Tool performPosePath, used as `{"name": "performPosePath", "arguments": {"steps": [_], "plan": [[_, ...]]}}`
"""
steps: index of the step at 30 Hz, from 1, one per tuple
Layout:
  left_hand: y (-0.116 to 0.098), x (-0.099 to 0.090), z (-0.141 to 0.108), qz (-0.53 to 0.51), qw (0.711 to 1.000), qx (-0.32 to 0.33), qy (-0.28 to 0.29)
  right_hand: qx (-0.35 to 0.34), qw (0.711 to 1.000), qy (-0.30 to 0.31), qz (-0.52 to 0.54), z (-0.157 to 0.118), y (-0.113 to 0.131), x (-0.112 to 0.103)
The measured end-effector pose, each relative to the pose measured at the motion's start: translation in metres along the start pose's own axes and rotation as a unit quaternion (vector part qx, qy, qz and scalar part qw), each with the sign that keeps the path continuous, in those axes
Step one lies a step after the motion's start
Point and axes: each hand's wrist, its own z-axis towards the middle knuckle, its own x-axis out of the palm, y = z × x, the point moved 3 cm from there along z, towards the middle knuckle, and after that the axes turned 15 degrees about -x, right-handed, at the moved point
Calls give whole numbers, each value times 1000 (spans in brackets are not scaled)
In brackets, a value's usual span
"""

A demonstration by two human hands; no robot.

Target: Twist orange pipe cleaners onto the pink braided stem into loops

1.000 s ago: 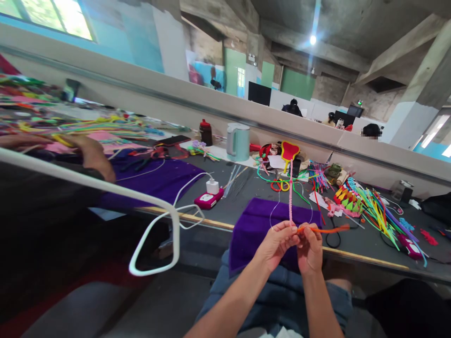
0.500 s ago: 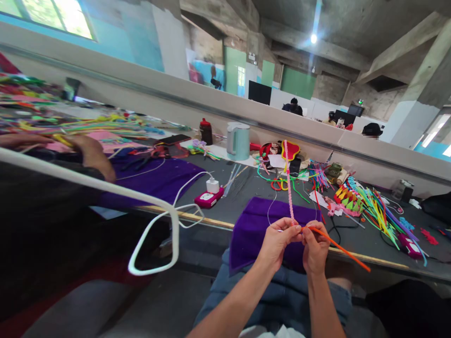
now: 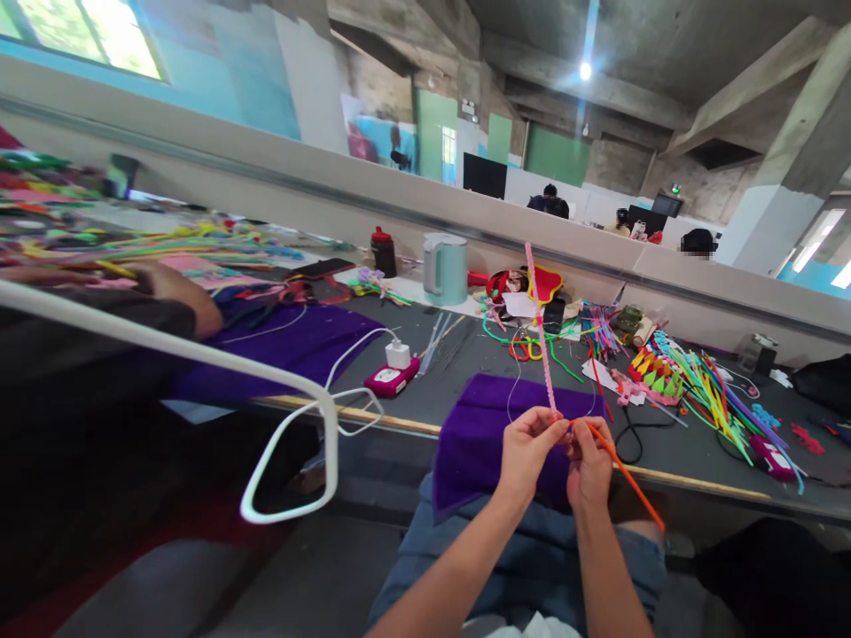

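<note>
My left hand (image 3: 532, 452) pinches the lower end of a pink twisted pipe cleaner (image 3: 546, 359), which stands up tall from my fingertips. Right beside it, my right hand (image 3: 589, 461) grips an orange pipe cleaner (image 3: 628, 478) whose free end slants down to the right. The fingertips of both hands meet where the pink and orange pieces come together; the join itself is mostly covered. Beneath and behind my hands a purple cloth (image 3: 465, 443) hangs over the table edge onto my lap.
A light blue kettle (image 3: 447, 270) and a dark bottle with a red lid (image 3: 384, 252) stand at the back. Scissors (image 3: 528, 348) and bundled pipe cleaners (image 3: 711, 390) lie ahead and right. A white cable (image 3: 329, 416) crosses the left foreground near a co-worker's hand (image 3: 176, 297).
The orange pipe cleaner's free end has swung downward and left. The pink one's tip leans slightly further left, and my hands stay together at the join.
</note>
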Motion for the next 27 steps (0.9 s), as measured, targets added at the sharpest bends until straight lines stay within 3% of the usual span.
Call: {"name": "performPosePath", "arguments": {"steps": [6, 12, 19, 23, 27], "plan": [[7, -12, 12, 8, 991, -99, 85, 39, 999, -9, -23, 13, -7, -15], [19, -29, 23, -39, 980, -163, 106, 85, 996, -25, 3, 16, -19, -26], [29, -36, 29, -62, 979, -158, 116, 109, 994, -23, 7, 13, -29, -31], [38, -37, 31, -62, 982, -153, 97, 102, 991, 38, -74, 8, -35, -30], [37, -42, 32, -61, 983, -145, 90, 69, 989, 44, -122, 9, -32, -34]]}}
